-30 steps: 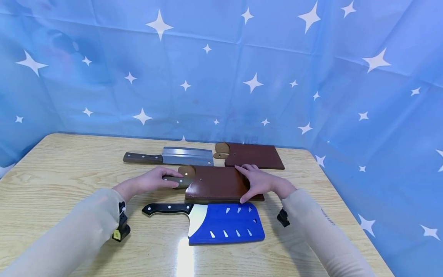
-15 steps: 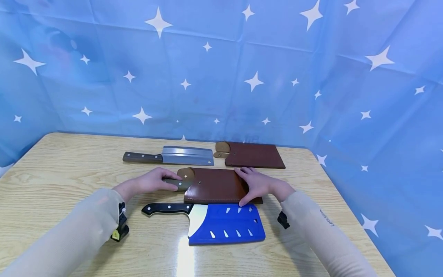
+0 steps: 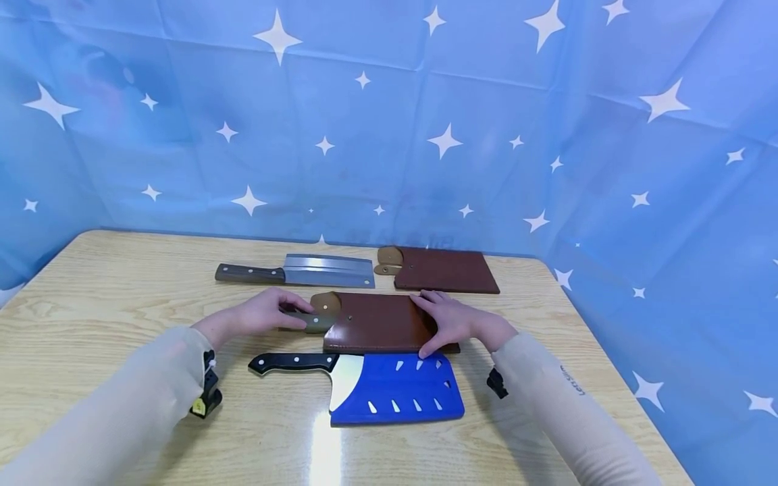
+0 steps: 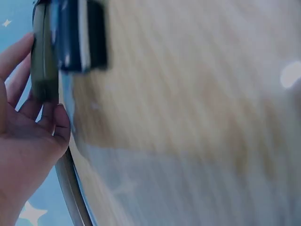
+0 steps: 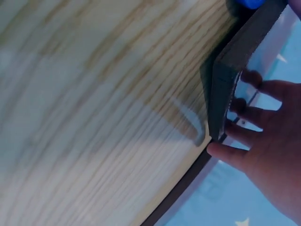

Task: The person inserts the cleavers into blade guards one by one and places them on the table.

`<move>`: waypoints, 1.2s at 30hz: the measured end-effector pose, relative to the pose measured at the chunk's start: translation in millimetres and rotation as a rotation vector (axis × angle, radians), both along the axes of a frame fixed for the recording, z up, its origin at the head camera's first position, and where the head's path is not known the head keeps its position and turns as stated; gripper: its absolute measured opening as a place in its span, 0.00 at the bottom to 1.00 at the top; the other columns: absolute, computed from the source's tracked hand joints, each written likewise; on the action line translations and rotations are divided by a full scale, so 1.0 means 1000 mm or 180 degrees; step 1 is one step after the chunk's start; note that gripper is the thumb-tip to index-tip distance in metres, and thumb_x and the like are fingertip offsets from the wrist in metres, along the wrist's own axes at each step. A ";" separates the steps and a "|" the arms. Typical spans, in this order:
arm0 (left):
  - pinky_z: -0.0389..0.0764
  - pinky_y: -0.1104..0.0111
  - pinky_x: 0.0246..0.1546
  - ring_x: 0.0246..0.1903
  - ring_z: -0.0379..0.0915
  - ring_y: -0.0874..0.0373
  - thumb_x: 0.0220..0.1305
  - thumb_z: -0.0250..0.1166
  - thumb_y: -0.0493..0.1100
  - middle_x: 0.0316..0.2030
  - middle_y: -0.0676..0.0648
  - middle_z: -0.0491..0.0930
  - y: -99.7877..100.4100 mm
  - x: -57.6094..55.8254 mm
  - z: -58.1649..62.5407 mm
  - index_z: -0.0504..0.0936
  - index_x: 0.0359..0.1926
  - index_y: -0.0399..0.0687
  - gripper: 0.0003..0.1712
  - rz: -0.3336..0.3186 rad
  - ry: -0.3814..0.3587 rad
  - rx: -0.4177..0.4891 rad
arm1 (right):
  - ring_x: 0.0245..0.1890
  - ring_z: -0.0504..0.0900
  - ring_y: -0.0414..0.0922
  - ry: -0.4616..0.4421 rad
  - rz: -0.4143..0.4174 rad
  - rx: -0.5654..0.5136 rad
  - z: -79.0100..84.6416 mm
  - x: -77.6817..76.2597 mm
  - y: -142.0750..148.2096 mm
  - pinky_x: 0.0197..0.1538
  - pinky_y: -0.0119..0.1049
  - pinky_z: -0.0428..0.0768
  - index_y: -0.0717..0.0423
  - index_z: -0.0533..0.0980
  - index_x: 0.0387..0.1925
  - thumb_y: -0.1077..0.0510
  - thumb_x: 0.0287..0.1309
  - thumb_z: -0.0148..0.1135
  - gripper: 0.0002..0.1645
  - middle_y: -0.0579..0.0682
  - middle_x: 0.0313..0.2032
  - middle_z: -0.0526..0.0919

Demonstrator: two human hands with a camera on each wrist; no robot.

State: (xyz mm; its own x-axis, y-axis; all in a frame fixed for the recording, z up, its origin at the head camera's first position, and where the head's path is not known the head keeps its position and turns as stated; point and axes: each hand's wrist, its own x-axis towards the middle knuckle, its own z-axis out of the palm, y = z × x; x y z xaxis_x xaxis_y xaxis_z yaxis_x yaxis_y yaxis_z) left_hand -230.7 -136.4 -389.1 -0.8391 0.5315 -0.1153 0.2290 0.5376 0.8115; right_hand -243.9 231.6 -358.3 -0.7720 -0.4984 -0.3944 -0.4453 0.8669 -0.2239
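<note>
A brown leather blade sheath lies mid-table, with the olive handle of a cleaver sticking out to its left; its blade is hidden inside. An unfastened tan strap stands by that handle. My left hand is around the handle's butt end, fingers loose and parted; in the left wrist view the handle rises past the fingertips. My right hand rests spread over the sheath's right end, thumb at its near edge. In the right wrist view its fingertips touch the sheath's face.
Nearer me lies a black-handled cleaver in a blue perforated guard. At the back are a bare cleaver with a dark wooden handle and another brown sheath. A star-patterned blue cloth hangs behind the wooden table.
My left hand has slid slightly left along the olive handle, its fingers loosening. The sheath shifted a little toward me and left earlier; my right hand stays on it.
</note>
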 end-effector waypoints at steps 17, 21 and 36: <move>0.71 0.53 0.57 0.56 0.71 0.44 0.61 0.61 0.49 0.54 0.38 0.77 -0.036 -0.024 0.027 0.73 0.58 0.39 0.27 0.0497 0.0128 -0.0125 | 0.70 0.48 0.63 0.0501 -0.0482 -0.0477 0.014 -0.037 0.029 0.65 0.63 0.55 0.53 0.50 0.71 0.32 0.48 0.61 0.57 0.61 0.70 0.53; 0.70 0.53 0.58 0.55 0.71 0.44 0.60 0.63 0.48 0.54 0.37 0.77 -0.044 -0.030 0.029 0.73 0.58 0.38 0.28 0.0530 0.0178 -0.0071 | 0.69 0.47 0.66 0.0608 -0.0589 -0.0467 0.012 -0.051 0.040 0.65 0.66 0.53 0.54 0.48 0.72 0.32 0.49 0.60 0.58 0.64 0.70 0.51; 0.61 0.48 0.63 0.61 0.63 0.40 0.60 0.62 0.48 0.59 0.37 0.72 -0.076 -0.042 0.026 0.71 0.59 0.39 0.29 0.0797 0.0259 -0.0370 | 0.68 0.39 0.71 0.0538 -0.0942 -0.0380 -0.006 -0.095 0.056 0.65 0.68 0.48 0.56 0.41 0.72 0.31 0.51 0.56 0.60 0.67 0.71 0.42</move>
